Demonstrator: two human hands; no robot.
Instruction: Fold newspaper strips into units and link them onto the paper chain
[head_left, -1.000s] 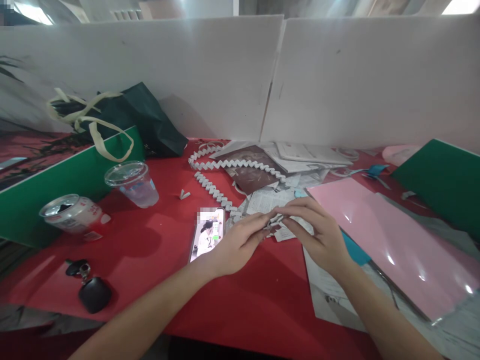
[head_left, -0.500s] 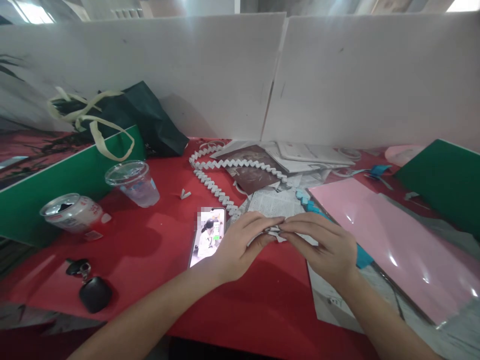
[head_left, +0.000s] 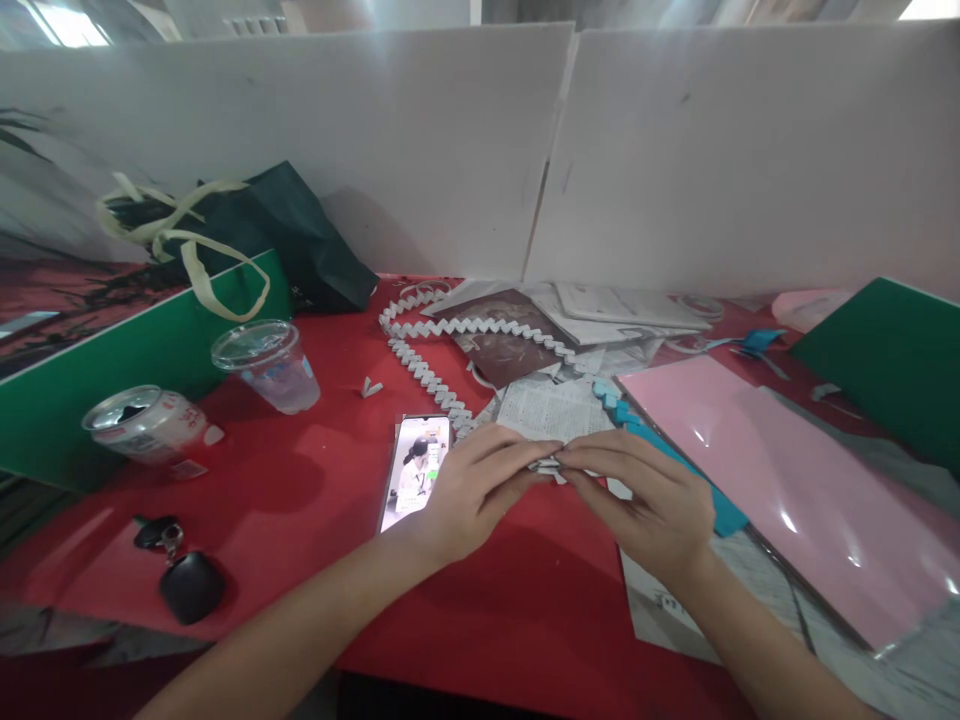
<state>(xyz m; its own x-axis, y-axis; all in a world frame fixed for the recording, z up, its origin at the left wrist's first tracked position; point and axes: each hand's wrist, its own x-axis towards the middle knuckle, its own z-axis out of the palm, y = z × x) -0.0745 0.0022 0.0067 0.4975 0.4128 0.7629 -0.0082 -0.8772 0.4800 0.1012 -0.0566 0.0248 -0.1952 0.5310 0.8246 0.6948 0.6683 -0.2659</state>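
Between the fingertips of my left hand (head_left: 476, 490) and my right hand (head_left: 649, 495) is a small folded paper piece (head_left: 546, 465), pinched from both sides above the red table (head_left: 480, 620). Both hands are closed, and the fingers cover much of the piece. A white zigzag chain of folded paper (head_left: 435, 375) loops behind my left hand, its near end running in behind the fingers. Next to my left wrist lies a phone (head_left: 409, 470) with a lit screen. A loose V-shaped paper fold (head_left: 370, 387) rests farther left.
On the left are a can (head_left: 150, 425), a lidded plastic cup (head_left: 270, 365), a black case with a key ring (head_left: 191, 585) and a dark bag (head_left: 300, 240). Printed papers (head_left: 551, 410), blue folded paper (head_left: 611, 400) and a pink sheet (head_left: 765, 470) lie right. A white partition (head_left: 360, 130) closes the back.
My fingers have shifted very slightly around the folded paper piece, and a little more of it shows. The things on the table lie as before.
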